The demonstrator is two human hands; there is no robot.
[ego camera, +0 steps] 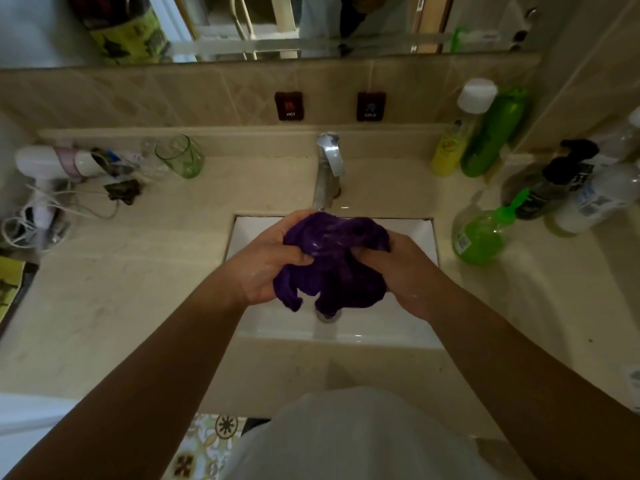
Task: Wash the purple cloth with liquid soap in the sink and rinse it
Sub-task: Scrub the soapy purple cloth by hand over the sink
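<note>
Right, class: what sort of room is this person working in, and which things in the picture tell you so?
Most likely a home bathroom. A white sink is set into a beige counter under a chrome tap, a mirror runs along the tiled wall, and a hair dryer lies on the counter.

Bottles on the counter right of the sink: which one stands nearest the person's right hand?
The round green pump bottle, beside the sink rim, is nearest the right hand. The yellow bottle and tall green bottle stand by the back wall.

Both your forearms reach up from the lower frame corners to centre frame. Your left hand (263, 261) and right hand (401, 271) grip, fingers curled inward.
</note>
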